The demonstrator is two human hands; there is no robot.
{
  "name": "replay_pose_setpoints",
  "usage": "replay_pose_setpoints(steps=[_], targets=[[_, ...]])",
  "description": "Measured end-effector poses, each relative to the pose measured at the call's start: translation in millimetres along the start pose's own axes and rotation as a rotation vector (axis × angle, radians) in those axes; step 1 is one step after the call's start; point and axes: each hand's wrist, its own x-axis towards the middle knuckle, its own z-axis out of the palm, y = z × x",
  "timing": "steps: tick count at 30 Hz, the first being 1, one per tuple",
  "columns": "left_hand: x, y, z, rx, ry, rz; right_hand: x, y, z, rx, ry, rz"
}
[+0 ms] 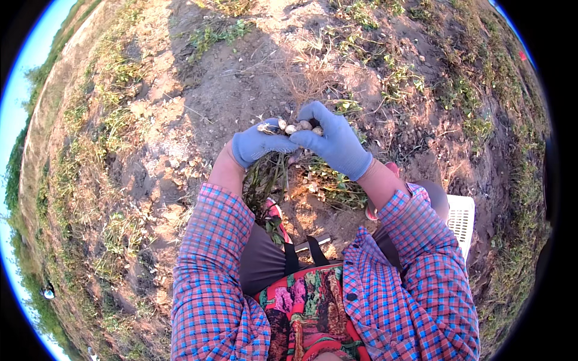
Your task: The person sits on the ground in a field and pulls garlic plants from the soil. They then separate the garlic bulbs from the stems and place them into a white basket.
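Note:
My left hand (257,142), in a blue-grey knit glove, grips a pulled peanut plant near its roots. The leafy stems (266,178) hang below that hand towards my feet. Several pale peanut pods (291,129) show between the two gloves, above the thumbs. On the right, my right hand (332,137) wears a matching glove, its thumb and bent fingers closed around pods at the root end. The thumb tips lie close together. The palms and the undersides of the pods are hidden.
A white slatted plastic basket (460,221) stands on the soil by my knee at the right. Leafy peanut plants (325,180) lie between my shoes. Dry roots (309,76) lie on the ground ahead. Green vines (402,81) grow at the upper right. A distant person (48,292) is at the far left.

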Motion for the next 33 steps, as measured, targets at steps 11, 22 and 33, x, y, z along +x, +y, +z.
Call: replay_pose_setpoints(steps=[11,22,33], targets=[[-5.2,14.3,12.7,0.016,0.05,-0.017,1.7,-9.6,-12.1,0.788,-0.237,0.528],[-11.1,17.8,3.9,0.121,0.384,0.068,-7.7,-9.7,-33.6,0.858,-0.112,0.486],[10.5,19.2,39.7,1.21,0.512,0.059,5.2,9.5,-3.0,0.185,0.042,0.353]])
